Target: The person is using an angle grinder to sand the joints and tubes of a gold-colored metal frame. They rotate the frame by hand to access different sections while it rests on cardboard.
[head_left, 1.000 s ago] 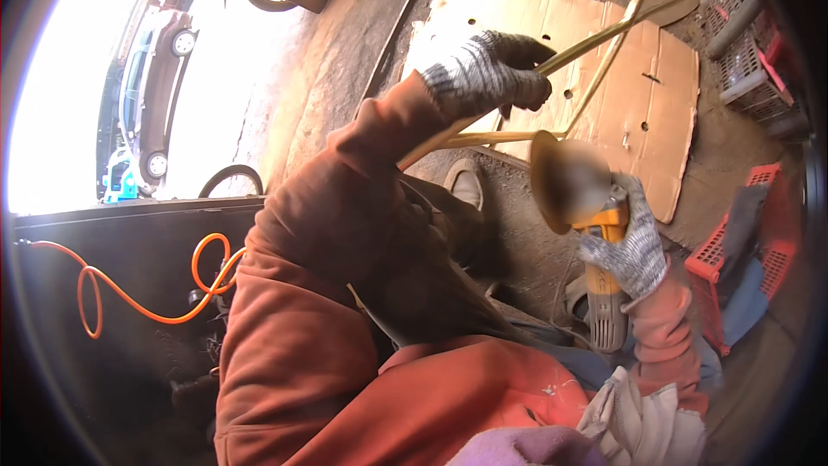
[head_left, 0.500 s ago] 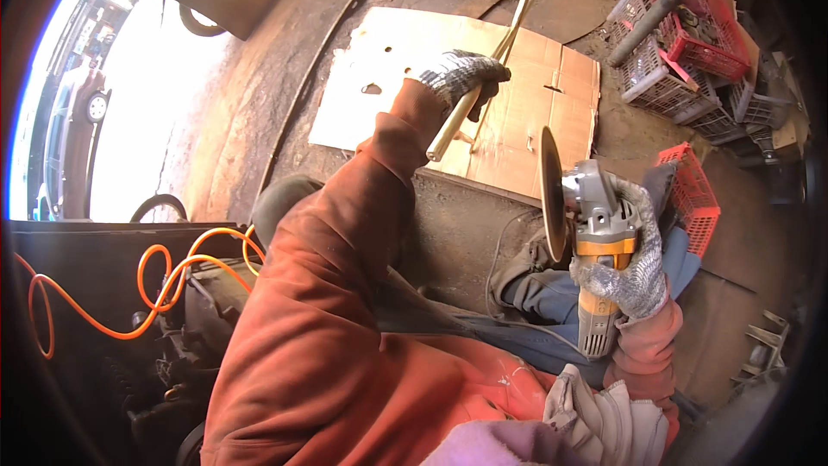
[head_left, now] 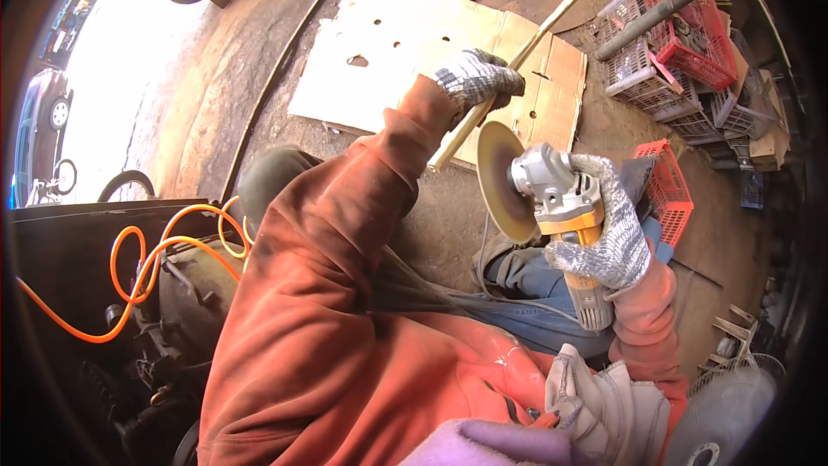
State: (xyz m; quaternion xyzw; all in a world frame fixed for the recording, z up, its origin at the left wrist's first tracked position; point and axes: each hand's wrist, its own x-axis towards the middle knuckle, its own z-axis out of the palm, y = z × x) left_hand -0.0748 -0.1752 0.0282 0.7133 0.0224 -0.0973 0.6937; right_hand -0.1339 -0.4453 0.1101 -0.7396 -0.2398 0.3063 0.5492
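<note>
My left hand [head_left: 485,82], in a knitted grey-and-white glove, is closed around a long, thin, pale bar [head_left: 565,10]. The bar slants from its near end beside the wheel up to the far right; I cannot tell whether it is metal or wood. My right hand [head_left: 611,237], gloved the same way, grips the yellow-and-grey body of an angle grinder [head_left: 565,217]. A large flat tan disc [head_left: 496,183] is mounted on its head, facing the bar's near end. A small gap shows between disc and bar. Whether the disc is spinning is unclear.
Flattened cardboard [head_left: 401,22] with holes lies on the floor beyond my hands. Red and grey plastic crates [head_left: 647,78] full of parts stand far right, a red basket [head_left: 668,194] nearer. An orange hose [head_left: 129,293] coils at left. A fan [head_left: 724,414] stands lower right.
The grinder has moved left toward the bar, and its disc now shows more of its face. The bar leans further right at its far end. The view has shifted slightly.
</note>
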